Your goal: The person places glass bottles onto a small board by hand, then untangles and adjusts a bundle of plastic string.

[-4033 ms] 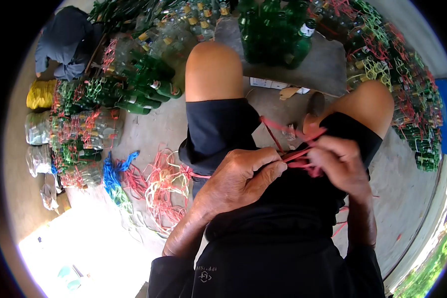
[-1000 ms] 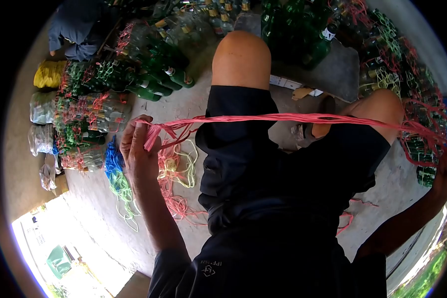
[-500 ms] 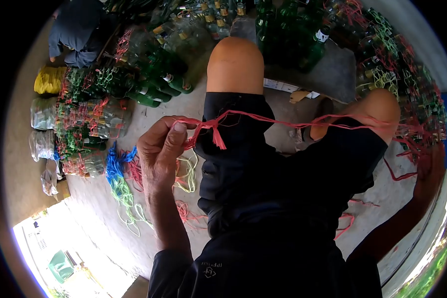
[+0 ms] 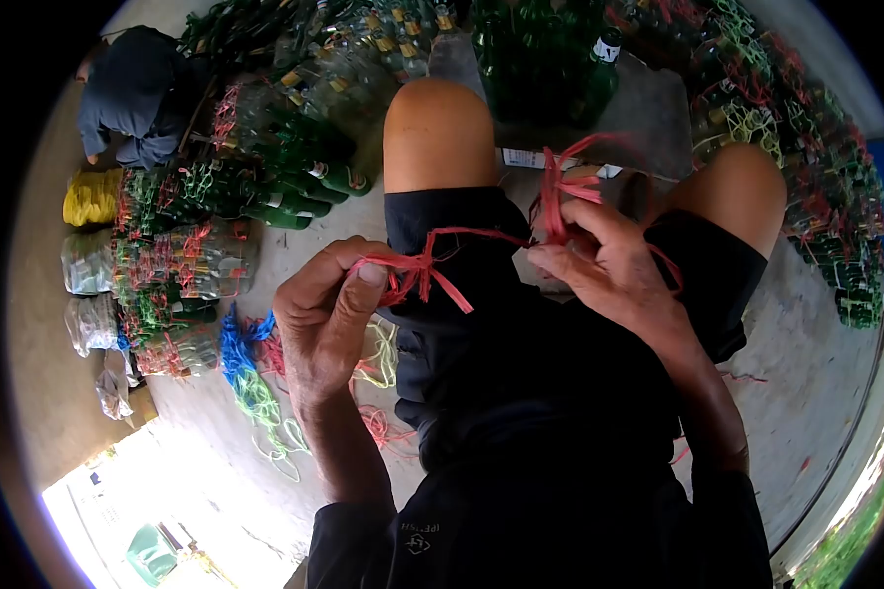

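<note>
Between my two hands runs a length of red plastic twine, knotted near its left end, with short loose tails hanging from the knot. My left hand pinches the knotted end between thumb and fingers, above my left thigh. On the other side my right hand is closed on the same twine, thumb and fingers pressed together. A loose red bunch stands up from the right hand, partly blurred. The fingers on the far side of each hand are hidden.
Green bottles stand on a grey slab ahead. Tied bottle bundles line the left and the right. Blue twine and green twine lie on the floor. A person in dark clothing crouches at upper left.
My right hand has come in from the far right toward my left hand, bringing the twine with it. The stretch between the hands is now much shorter. My left hand keeps its pinch.
</note>
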`<state>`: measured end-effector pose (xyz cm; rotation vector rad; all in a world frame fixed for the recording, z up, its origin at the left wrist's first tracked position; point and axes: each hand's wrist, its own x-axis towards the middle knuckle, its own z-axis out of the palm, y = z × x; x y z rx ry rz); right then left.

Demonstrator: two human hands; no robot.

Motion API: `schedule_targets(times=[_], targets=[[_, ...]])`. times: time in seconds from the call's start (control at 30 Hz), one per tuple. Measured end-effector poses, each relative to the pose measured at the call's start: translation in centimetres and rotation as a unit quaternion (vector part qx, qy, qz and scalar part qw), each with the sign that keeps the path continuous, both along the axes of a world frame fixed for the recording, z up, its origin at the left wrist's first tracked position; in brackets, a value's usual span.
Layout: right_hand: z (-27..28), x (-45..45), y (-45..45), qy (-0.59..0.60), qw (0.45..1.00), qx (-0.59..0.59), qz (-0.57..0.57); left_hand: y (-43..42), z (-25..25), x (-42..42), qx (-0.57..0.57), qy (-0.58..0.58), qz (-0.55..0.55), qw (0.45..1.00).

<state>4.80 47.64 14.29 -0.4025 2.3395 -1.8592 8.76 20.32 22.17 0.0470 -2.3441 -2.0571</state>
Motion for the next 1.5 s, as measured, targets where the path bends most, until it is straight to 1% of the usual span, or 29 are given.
schedule_targets(times=[0.03,0.1,0.17,0.2,0.3,0.37,0.4,0.43,0.5,0.53,0.63,0.77,0.8,0.9,0.97,1.0,1.1,1.2,1.3,1.33,1.43,1.5], targets=[[-0.2,-0.6,-0.1,0.039,0.992,0.110,0.038,-0.1,0.0,-0.1,0.006,-0.003,0.000,1.000],[-3.1,-1.3,-1.8,0.170,0.981,0.094,0.027,-0.4,0.0,-0.3,0.002,0.003,-0.001,1.000],[-5.4,-1.4,-2.6,0.143,0.986,0.079,0.039,-0.6,-0.3,-0.4,-0.012,0.008,0.006,1.000],[-5.7,-1.4,-3.0,0.129,0.988,0.072,0.046,-0.6,-0.4,-0.4,-0.025,0.010,0.014,1.000],[-5.5,-1.1,-3.1,0.040,0.997,-0.024,0.057,-0.8,-0.5,-0.4,-0.042,0.011,0.039,0.998],[-2.4,-0.8,-2.6,-0.022,0.999,0.001,0.030,-1.3,-0.5,-0.3,-0.040,0.009,0.046,0.998],[-0.5,-1.1,-2.0,-0.131,0.990,-0.021,0.042,-1.7,-0.5,-0.2,-0.035,0.009,0.043,0.998],[-1.2,-1.3,-1.1,-0.091,0.995,0.020,0.037,-2.2,-0.5,-0.2,-0.030,0.009,0.040,0.999],[-1.1,-1.0,0.2,-0.130,0.991,-0.033,-0.002,-3.4,-0.9,-0.2,-0.055,0.023,0.024,0.998],[-0.4,-1.0,0.9,-0.122,0.992,-0.039,0.004,-3.7,-1.0,-0.2,-0.065,0.024,0.023,0.997],[2.0,-1.0,1.9,-0.156,0.985,-0.070,-0.009,-3.7,-1.3,-0.4,-0.071,0.035,0.023,0.997],[2.8,-1.0,3.4,-0.140,0.989,-0.049,-0.009,-3.4,-2.4,-0.5,-0.068,0.060,0.029,0.995],[3.0,-1.0,3.8,-0.141,0.989,-0.044,-0.003,-3.5,-2.7,-0.5,-0.088,0.078,0.028,0.993],[3.5,-1.0,4.1,-0.134,0.989,-0.061,-0.007,-3.3,-2.0,-0.3,-0.093,0.028,0.017,0.995],[4.3,-1.1,4.1,-0.121,0.989,-0.082,-0.004,-3.4,-1.3,-0.2,-0.127,0.010,-0.005,0.992],[4.7,-1.1,4.3,-0.126,0.990,-0.063,-0.005,-3.5,-1.2,-0.2,-0.144,0.000,-0.016,0.989],[5.4,-0.9,4.1,-0.120,0.989,-0.081,0.013,-3.9,-1.8,-0.7,-0.162,0.035,-0.056,0.985],[6.2,-0.7,3.5,-0.091,0.992,-0.081,0.017,-2.5,-0.7,-0.7,-0.290,0.072,-0.014,0.954],[6.3,-0.4,3.4,-0.111,0.987,-0.116,0.007,-1.3,1.3,-0.1,-0.327,0.052,0.017,0.943],[6.3,-0.4,3.5,-0.107,0.988,-0.109,0.009,-1.3,2.1,0.1,-0.346,0.042,0.014,0.937],[6.7,-0.5,3.7,-0.090,0.991,-0.094,0.008,-1.8,3.0,0.7,-0.326,0.094,-0.042,0.940],[7.0,-0.5,3.4,-0.078,0.993,-0.094,-0.004,-2.0,2.9,0.4,-0.237,0.108,-0.076,0.962]])
